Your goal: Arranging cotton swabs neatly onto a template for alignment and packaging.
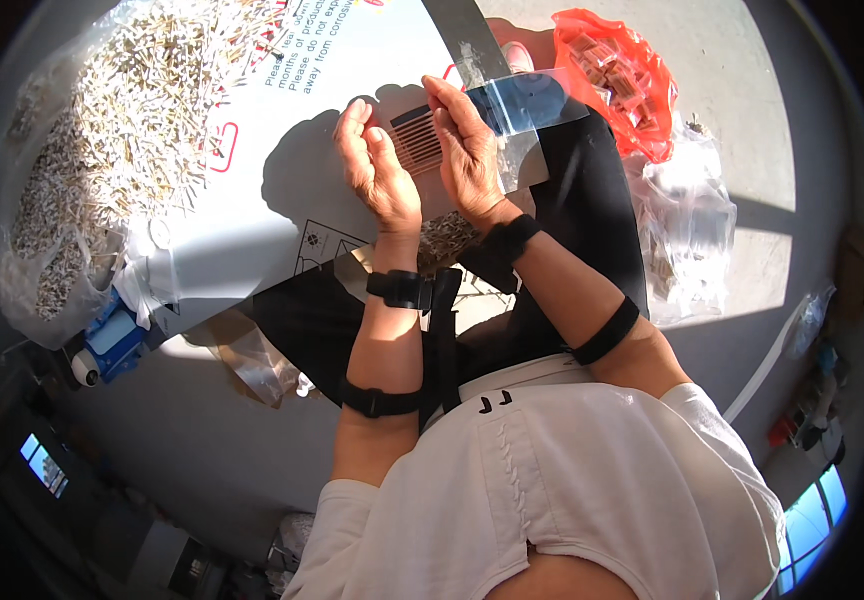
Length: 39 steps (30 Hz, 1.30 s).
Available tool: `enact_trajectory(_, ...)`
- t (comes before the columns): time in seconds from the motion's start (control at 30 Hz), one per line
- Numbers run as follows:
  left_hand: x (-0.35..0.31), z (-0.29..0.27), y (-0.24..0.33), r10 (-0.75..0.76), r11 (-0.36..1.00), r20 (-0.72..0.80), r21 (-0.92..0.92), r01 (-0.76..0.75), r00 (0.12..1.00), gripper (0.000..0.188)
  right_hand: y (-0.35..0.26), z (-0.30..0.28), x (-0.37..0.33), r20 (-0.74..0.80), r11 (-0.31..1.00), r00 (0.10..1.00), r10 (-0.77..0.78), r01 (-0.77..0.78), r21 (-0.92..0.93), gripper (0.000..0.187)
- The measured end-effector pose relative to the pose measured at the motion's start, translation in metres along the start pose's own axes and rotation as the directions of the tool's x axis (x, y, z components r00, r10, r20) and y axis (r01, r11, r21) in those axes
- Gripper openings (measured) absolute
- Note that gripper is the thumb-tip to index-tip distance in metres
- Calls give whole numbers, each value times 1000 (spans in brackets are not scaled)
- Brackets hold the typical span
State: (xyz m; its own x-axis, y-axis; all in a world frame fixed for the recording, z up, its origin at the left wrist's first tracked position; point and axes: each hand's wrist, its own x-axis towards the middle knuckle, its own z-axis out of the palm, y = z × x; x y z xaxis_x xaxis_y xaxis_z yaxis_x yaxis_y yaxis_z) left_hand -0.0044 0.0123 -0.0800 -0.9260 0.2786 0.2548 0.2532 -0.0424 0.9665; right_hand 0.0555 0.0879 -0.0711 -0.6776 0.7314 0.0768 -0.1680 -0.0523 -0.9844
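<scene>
A small row of thin, brownish, parallel sticks (416, 142) with a dark band along its far edge lies on the board-like work surface (252, 190). My left hand (380, 175) is cupped at its left side, fingers slightly bent, with nothing visible in the palm. On the other side, my right hand (470, 150) has its fingers stretched along the row's right edge, seeming to touch it. Beyond this hand a clear plastic sleeve with a bluish sheen (532, 103) sticks out to the right. Part of the row is hidden by my right fingers.
At the left, a large clear bag (27, 250) spills a heap of small white-and-tan sticks (137, 110). A red plastic bag (660, 75) with small packets stands on the floor at the right, above a clear bag (690, 230). A blue-and-white object (112, 345) sits below the surface's left edge.
</scene>
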Motion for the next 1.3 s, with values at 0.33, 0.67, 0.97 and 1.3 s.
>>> enact_trajectory(0.33, 3, -12, 6, 28, 999, 25, 30, -29, 999, 45, 1, -10, 4, -9, 993, 1000, 29, -28, 112, 33)
enact_trajectory(0.67, -25, -33, 32, -169, 445, 617, 744, -499, 769, 87, -24, -53, -8, 124, 790, 992, -23, 94, -606, 5)
enact_trajectory(0.97, -27, -28, 27, -182, 402, 586, 777, -484, 790, 91, -21, -51, -10, 272, 652, 947, -173, 317, -689, 4)
enact_trajectory(1.3, -28, -27, 25, -177, 388, 582, 783, -487, 794, 89, -22, -51, -12, 294, 621, 945, -145, 318, -716, 5)
